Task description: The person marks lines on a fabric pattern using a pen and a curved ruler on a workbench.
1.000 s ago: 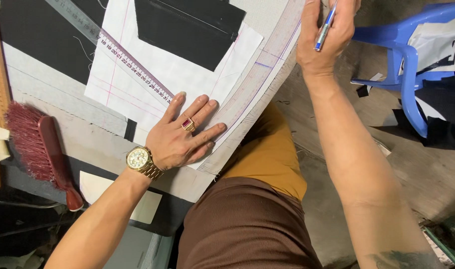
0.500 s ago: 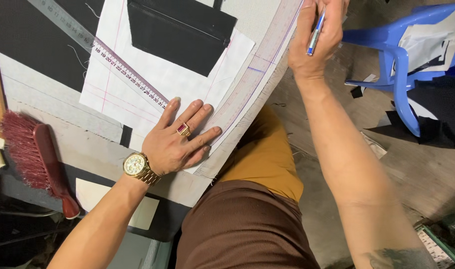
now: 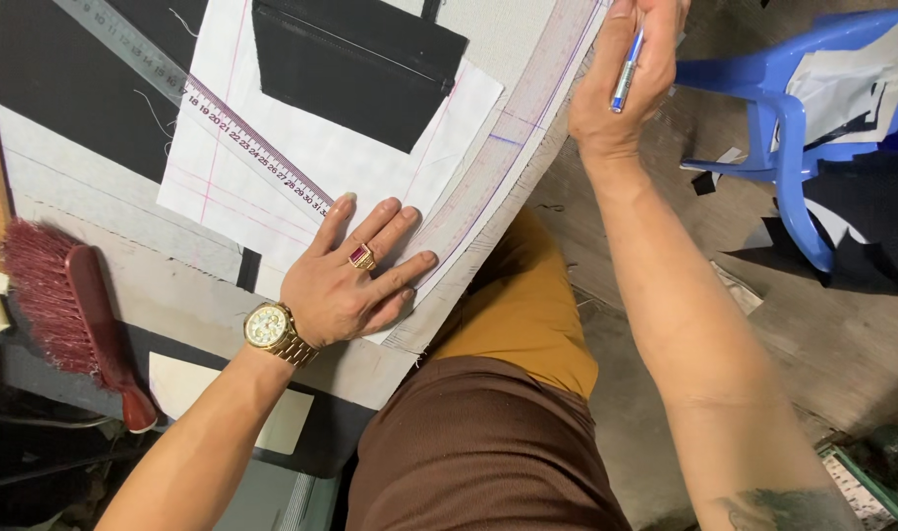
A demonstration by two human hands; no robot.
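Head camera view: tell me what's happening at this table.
A person is marking out a paper pattern. The left hand, wearing a ring and a gold watch, lies flat and presses a long clear curved ruler onto the white pattern paper at the table's edge. The right hand holds a blue pen at the ruler's far end. A black fabric piece lies on the paper, a straight ruler crosses it, and a red brush rests to the left.

Work table (image 3: 105,295) with a pale top at left; bare grey concrete floor (image 3: 842,344) at right, strewn with fabric scraps (image 3: 704,183). A blue plastic chair (image 3: 783,118) stands on the floor, near the table's edge.
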